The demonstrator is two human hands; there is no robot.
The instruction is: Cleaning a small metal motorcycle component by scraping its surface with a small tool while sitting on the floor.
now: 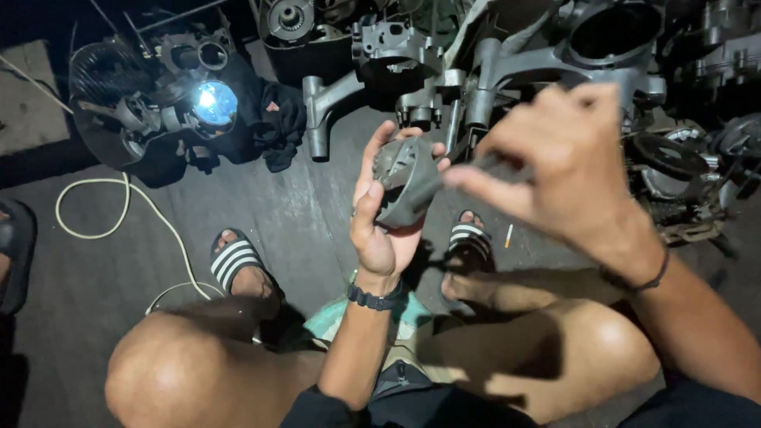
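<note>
My left hand [379, 230] is raised in front of me, palm up, holding a round grey metal engine part [406, 184] by its rim. My right hand [555, 162] is level with it on the right, blurred, its fingers pinched on a thin dark tool [476, 169] whose tip reaches into the round part. A dark band sits on each wrist. My bare knees and two feet in striped slide sandals are below the hands.
Grey engine casings [491, 63] and other metal parts are piled along the far side of the floor. A lit round lamp [215, 103] lies among parts at the far left next to a dark cloth [277, 123]. A white cable [119, 214] loops over the floor at left.
</note>
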